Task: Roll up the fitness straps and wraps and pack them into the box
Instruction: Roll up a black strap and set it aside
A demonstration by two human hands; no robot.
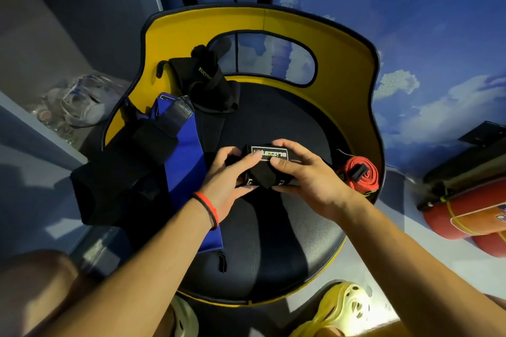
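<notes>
Both hands hold a black rolled wrap (267, 169) with a white-bordered label over the middle of the black seat. My left hand (230, 175) grips its left end, fingers curled over the top. My right hand (304, 172) grips its right end, thumb on the label. A rolled red strap (361, 172) lies at the seat's right edge. A blue wrap (186, 161) and black wraps (117, 186) hang over the seat's left side. Another black wrap with green lettering (208, 82) sits at the back left. No box is in view.
The round chair has a black seat (273, 241) and a yellow backrest (342, 63) with a cut-out window. Red cylinders (471, 216) lie on the floor at right. Clear plastic clutter (79, 101) sits on a ledge at left. My feet in yellow clogs (347, 309) stand below the seat.
</notes>
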